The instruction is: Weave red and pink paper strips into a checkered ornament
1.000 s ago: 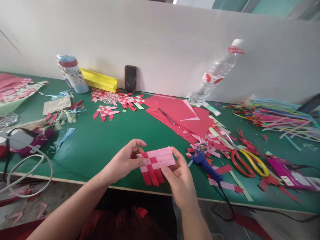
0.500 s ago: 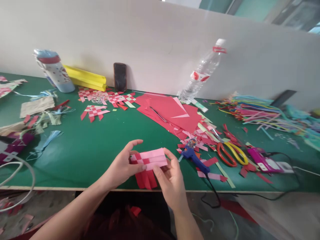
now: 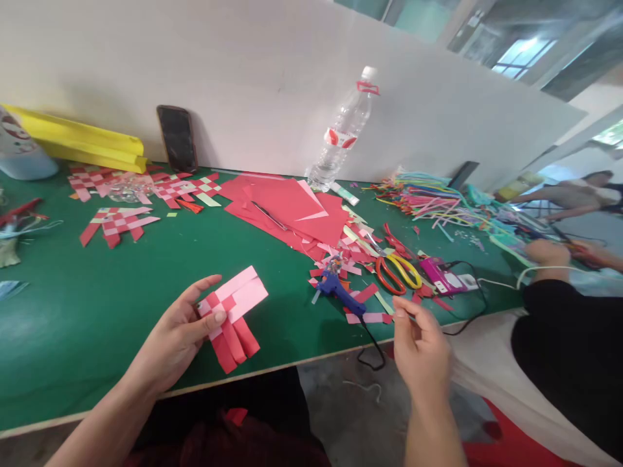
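Green table: front edge nearest the body.
Right hand: at front edge, near blue glue gun; thumb and forefinger almost meeting, can't tell if anything thin sits between.
Left hand: curled, thumb pinning woven paper above table near front edge.
Handling: looks light, bendy, easily creased; best pinched flat on checkered block, not strip ends.

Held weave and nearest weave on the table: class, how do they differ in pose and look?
The held weave is in the left hand; the table weave lies on the table. The held weave's free strips sit close together; the table weave's spread apart. The left thumb covers part of the held weave; no hand touches the table weave. Both show red and pink checks.
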Demonstrator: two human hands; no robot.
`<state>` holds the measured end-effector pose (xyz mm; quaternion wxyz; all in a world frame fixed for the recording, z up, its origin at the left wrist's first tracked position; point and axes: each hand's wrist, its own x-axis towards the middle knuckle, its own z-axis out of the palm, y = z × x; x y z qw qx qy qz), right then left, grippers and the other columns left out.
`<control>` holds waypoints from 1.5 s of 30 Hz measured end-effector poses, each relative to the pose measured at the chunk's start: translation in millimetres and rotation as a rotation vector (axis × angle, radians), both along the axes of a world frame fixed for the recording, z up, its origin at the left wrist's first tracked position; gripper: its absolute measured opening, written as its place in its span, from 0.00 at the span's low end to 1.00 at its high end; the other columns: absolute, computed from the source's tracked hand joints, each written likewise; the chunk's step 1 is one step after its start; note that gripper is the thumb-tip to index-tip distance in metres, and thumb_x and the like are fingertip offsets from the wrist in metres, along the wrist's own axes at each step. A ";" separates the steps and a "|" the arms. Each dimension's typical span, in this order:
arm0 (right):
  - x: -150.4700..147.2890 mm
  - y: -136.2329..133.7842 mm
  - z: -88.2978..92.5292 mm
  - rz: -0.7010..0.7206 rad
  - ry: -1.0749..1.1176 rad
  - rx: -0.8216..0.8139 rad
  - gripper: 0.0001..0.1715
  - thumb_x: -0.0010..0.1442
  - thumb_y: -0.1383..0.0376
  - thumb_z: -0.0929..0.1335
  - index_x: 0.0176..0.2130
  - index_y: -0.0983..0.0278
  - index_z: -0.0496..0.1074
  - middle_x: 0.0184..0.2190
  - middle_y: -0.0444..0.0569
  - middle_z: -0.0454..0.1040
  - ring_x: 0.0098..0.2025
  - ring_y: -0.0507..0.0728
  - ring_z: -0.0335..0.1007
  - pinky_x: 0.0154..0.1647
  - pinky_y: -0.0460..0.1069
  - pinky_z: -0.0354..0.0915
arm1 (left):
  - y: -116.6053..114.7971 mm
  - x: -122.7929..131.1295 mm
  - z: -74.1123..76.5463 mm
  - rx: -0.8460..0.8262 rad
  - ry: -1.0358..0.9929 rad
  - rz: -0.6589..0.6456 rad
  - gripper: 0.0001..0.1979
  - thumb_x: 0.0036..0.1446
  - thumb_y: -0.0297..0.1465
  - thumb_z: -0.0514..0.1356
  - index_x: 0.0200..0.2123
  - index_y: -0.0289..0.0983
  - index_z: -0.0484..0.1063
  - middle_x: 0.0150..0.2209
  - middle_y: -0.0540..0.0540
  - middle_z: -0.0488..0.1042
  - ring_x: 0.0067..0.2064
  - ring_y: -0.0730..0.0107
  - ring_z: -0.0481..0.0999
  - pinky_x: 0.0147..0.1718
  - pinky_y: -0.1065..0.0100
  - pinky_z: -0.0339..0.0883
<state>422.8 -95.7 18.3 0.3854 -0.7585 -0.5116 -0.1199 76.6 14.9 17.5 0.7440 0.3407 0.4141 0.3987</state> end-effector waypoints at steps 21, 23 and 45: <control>-21.6 59.9 -10.4 0.188 0.147 -0.238 0.18 0.56 0.58 0.66 0.45 0.62 0.73 0.42 0.57 0.71 0.45 0.66 0.69 0.49 0.62 0.65 | 4.7 -3.2 0.8 -0.103 -0.222 0.100 0.20 0.50 0.22 0.69 0.47 0.36 0.73 0.40 0.47 0.76 0.35 0.77 0.76 0.35 0.79 0.74; -17.2 55.1 -3.9 0.135 0.250 -0.170 0.19 0.55 0.55 0.67 0.44 0.62 0.73 0.42 0.56 0.71 0.46 0.66 0.68 0.51 0.61 0.64 | 4.7 -4.3 0.4 -0.107 -0.235 0.103 0.19 0.50 0.23 0.69 0.47 0.36 0.74 0.38 0.48 0.76 0.34 0.77 0.76 0.33 0.79 0.75; 9.4 24.0 19.7 0.335 1.338 0.115 0.23 0.44 0.64 0.71 0.43 0.59 0.71 0.35 0.48 0.76 0.37 0.58 0.75 0.31 0.51 0.74 | 3.5 -6.9 -1.2 -0.116 -0.197 0.108 0.14 0.47 0.22 0.71 0.39 0.35 0.76 0.33 0.50 0.74 0.29 0.80 0.72 0.30 0.80 0.75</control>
